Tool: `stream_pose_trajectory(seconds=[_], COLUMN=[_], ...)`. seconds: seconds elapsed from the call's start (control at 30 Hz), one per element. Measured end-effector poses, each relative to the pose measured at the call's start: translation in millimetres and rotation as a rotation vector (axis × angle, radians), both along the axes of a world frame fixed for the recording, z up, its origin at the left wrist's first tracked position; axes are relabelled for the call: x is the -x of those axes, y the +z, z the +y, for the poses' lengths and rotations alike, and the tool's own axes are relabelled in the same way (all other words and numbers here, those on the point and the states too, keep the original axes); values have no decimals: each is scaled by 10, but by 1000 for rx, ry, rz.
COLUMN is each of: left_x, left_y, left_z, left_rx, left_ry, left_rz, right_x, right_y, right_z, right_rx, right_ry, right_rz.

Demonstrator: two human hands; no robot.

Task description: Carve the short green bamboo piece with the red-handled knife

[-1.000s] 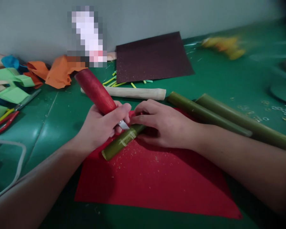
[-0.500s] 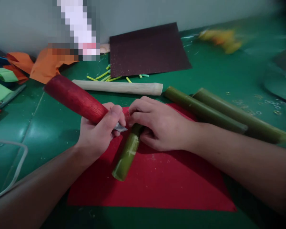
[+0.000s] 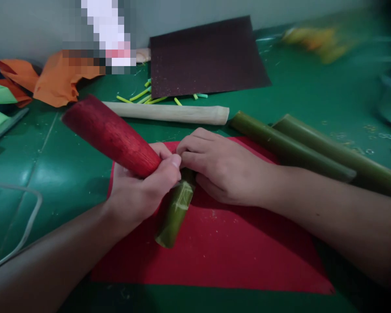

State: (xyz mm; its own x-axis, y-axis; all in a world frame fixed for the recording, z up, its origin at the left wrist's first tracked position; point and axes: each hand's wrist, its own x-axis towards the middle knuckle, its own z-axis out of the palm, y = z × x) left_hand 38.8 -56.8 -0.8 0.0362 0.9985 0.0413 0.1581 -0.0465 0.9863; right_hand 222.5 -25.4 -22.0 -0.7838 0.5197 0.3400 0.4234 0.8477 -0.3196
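Observation:
My left hand [image 3: 143, 184] is wrapped round the thick red wooden handle of a knife [image 3: 109, 134]; its blade is hidden behind my fingers, right against a short green bamboo piece [image 3: 175, 211]. My right hand [image 3: 220, 167] is closed over the far end of that bamboo piece and presses it down on a red sheet [image 3: 228, 252]. The bamboo shows pale scrape marks near my left fingers. Both hands touch at the fingertips.
Two long green bamboo stalks [image 3: 289, 145] lie to the right. A pale wooden stick [image 3: 169, 113] and a dark sheet [image 3: 207, 56] lie behind my hands. Orange and green paper scraps [image 3: 52, 80] sit at the far left. A white cord [image 3: 26, 226] loops at left on the green table [image 3: 313, 100].
The bamboo piece has been turned from lying sideways to pointing toward me. My left hand has moved in closer, and the blade that showed before is now covered.

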Motion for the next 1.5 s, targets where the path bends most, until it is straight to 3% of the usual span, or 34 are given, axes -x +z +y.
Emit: stream_pose_trajectory(seconds=[0.37,0.83,1.1,1.27,1.5], left_x=[-19,6,23,-14,8], left_y=[15,-28,-80,-41,-33], left_z=[23,-23,-18,13,14], left_rx=[41,-96,-148,-126,-117], left_ry=[-38,-36,-57,-15,-53], left_rz=[-38,72,119,131,112], right_x=[39,43,60,70,51], right_y=[-13,-19,-33,-23,-18], right_z=[-27,-33,-31,-42,-18], right_rx=[-33,-51,-33,0,50], right_ry=[-62,-36,-63,-70,-87], right_rz=[10,32,41,64,62])
